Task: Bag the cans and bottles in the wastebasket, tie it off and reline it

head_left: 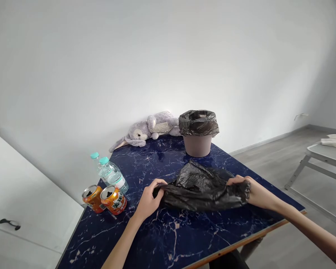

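A black plastic garbage bag (201,186) is stretched sideways between my two hands, low over the blue marbled table. My left hand (152,196) pinches its left end between thumb and fingers. At the right end, the fingers of my right hand (245,188) are wrapped in the gathered plastic. The bag's mouth looks partly spread, with crumpled folds at the back. Just behind it stands a mauve trash bin (197,145), its rim covered by another black bag (198,123).
Two orange soda cans (114,200) and two clear water bottles (114,175) with teal caps stand at the table's left edge. A plush rabbit (148,129) lies along the wall. A white cabinet (25,201) is left, a folding table (324,153) right.
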{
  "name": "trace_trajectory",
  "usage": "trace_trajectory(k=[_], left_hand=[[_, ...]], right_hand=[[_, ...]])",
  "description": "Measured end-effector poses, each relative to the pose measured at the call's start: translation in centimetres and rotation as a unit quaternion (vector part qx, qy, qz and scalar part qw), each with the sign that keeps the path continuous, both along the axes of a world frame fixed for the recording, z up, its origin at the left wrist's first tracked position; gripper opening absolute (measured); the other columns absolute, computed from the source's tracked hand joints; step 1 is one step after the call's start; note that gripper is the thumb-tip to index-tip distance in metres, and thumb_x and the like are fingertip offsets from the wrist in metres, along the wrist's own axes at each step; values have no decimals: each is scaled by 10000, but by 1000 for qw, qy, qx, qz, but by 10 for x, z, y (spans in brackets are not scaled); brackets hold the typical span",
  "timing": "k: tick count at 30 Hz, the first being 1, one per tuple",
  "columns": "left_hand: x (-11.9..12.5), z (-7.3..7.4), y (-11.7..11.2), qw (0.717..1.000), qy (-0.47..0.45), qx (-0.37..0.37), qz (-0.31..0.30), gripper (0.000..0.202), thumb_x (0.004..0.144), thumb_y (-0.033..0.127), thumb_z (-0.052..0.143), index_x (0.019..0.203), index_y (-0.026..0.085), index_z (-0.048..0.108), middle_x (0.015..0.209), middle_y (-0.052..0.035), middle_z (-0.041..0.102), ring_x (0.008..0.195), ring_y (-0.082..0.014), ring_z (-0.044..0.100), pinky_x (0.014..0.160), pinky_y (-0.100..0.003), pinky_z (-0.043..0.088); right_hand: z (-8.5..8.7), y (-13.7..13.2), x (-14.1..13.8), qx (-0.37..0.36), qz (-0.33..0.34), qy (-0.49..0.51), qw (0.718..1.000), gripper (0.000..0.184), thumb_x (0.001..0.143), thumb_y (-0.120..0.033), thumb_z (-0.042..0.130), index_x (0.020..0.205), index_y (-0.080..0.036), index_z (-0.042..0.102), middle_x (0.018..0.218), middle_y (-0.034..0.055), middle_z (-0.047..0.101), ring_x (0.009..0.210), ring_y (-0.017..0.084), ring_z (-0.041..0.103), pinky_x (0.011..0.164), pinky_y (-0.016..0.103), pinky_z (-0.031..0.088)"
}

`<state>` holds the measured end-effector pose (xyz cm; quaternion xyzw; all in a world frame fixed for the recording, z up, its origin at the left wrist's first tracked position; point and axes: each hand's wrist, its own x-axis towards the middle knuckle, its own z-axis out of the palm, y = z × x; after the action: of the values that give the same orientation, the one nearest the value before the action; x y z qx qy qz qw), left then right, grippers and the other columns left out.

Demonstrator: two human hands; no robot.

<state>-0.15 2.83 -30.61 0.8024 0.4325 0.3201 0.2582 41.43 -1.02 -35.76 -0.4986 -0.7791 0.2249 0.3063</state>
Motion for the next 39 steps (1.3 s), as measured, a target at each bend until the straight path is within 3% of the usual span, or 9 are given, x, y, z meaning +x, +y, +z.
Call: trace_trajectory(k=[5, 8, 13, 16, 20, 23, 27, 35, 39], left_hand=[[-7, -28, 18, 992, 14, 9, 121, 402, 1029, 334, 488, 1422, 253, 466, 1132, -97, 739, 1057, -275, 740, 935, -444, 580], [-11, -38, 20, 979, 47, 100, 171, 442, 1008, 249, 484, 1445, 216, 429, 1202, -143, 687, 1065, -284, 723, 912, -471, 594], [1, -20, 0, 936, 85, 327, 100, 413, 1009, 123, 494, 1400, 252, 528, 1451, -147, 567, 1396, -292, 540, 1147, -529, 466], [12, -10, -8, 923, 127, 363, -13, 426, 1009, 68, 469, 1370, 270, 570, 1465, -94, 627, 1442, -266, 514, 1199, -527, 420], [13, -19, -3, 943, 214, 242, -73, 445, 1085, 207, 439, 1507, 310, 536, 1596, -45, 569, 1540, -263, 442, 1273, -547, 355], [0, -35, 7, 961, 234, 143, -38, 489, 1113, 352, 425, 1601, 353, 458, 1665, -25, 488, 1588, -269, 376, 1310, -567, 296], [-14, -48, 16, 972, 219, 85, -10, 513, 1112, 430, 423, 1619, 347, 442, 1688, -39, 448, 1606, -276, 333, 1319, -580, 261], [-6, -37, 17, 989, 44, 100, 97, 424, 1113, 454, 403, 1460, 290, 583, 1563, -80, 600, 1523, -257, 477, 1289, -534, 324], [-7, -32, 19, 980, -49, 101, 164, 409, 1114, 475, 377, 1306, 239, 649, 1411, -112, 692, 1367, -259, 610, 1208, -501, 420]], right_hand=[[-10, 35, -6, -80, -145, -24, 986, 327, 917, -500, 565, 935, -215, 725, 903, 95, 796, 900, 346, 753, 740, 366, 540], [-10, 44, -13, -81, -231, -51, 968, 449, 918, -534, 581, 1154, -168, 690, 1014, 155, 794, 972, 390, 755, 761, 404, 563], [26, 8, -53, 216, -312, -80, 922, 613, 997, -405, 531, 1551, -163, 430, 1491, 208, 594, 1376, 404, 575, 1070, 573, 498], [45, -16, -93, 330, -183, -103, 920, 533, 1058, -307, 501, 1576, -205, 429, 1610, 149, 506, 1556, 317, 393, 1263, 546, 346], [24, -7, -131, 259, -52, -163, 951, 566, 1111, -429, 445, 1646, -256, 387, 1719, 91, 369, 1627, 320, 243, 1313, 604, 255], [-12, 26, -132, 141, -48, -177, 973, 616, 1110, -579, 359, 1648, -284, 411, 1728, 107, 338, 1623, 377, 230, 1268, 714, 244], [-34, 68, -113, 75, -13, -189, 979, 626, 1120, -600, 285, 1643, -283, 420, 1735, 94, 321, 1625, 311, 247, 1302, 631, 229], [6, 21, -160, 224, 0, -132, 966, 443, 1096, -391, 472, 1468, -197, 615, 1536, 109, 602, 1586, 328, 337, 1336, 607, 185], [6, -1, -217, 216, 61, -134, 965, 592, 1005, -457, 652, 1497, -140, 561, 1498, 167, 616, 1431, 369, 524, 1229, 581, 401]])
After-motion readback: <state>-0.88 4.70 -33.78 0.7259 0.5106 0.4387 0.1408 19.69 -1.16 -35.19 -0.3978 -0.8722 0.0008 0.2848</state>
